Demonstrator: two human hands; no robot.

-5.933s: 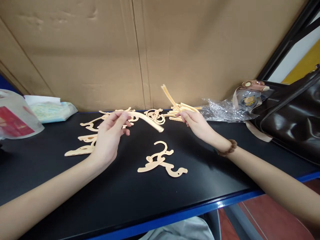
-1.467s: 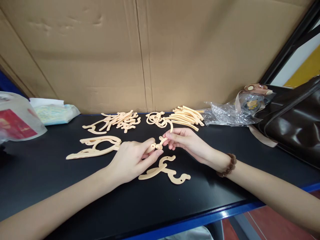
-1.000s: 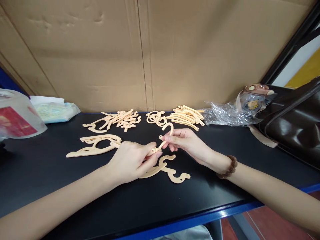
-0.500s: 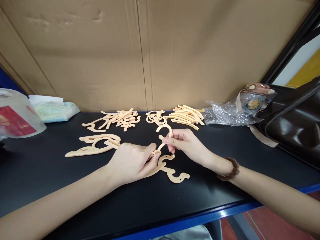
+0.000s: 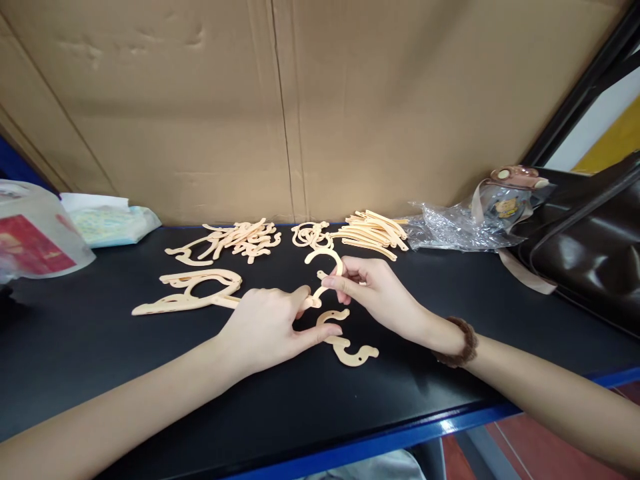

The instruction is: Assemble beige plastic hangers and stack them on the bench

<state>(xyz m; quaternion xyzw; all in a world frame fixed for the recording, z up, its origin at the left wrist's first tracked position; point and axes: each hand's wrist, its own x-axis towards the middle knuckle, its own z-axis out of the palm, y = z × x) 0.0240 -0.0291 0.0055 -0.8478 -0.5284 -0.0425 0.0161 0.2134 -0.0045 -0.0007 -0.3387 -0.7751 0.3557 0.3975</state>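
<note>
My right hand (image 5: 367, 283) pinches a beige plastic hanger hook (image 5: 327, 255) between thumb and fingers, its curve pointing up and left. My left hand (image 5: 270, 320) is curled over a beige plastic strip, whose end meets the hook's lower end; the thumb stretches out to the right. How the two parts are joined is hidden by the fingers. Under and right of the left thumb lie curved beige hanger pieces (image 5: 354, 357) on the black table. To the left of my left hand rests a folded plastic hanger (image 5: 175, 303), with a strip (image 5: 226, 302) running from it towards the hand.
Along the back lie a pile of hanger arms (image 5: 245, 237), a small heap of hooks (image 5: 311, 235) and a stack of strips (image 5: 373, 233). Clear plastic wrap (image 5: 445, 227), a bottle (image 5: 505, 200) and a dark bag (image 5: 590, 233) stand right. A tissue pack (image 5: 113, 221) and translucent container (image 5: 43, 230) are left.
My left thumb has lifted from the joint and stretched out to the right. The hook has tipped slightly to the left. A curved piece below my left hand no longer shows.
</note>
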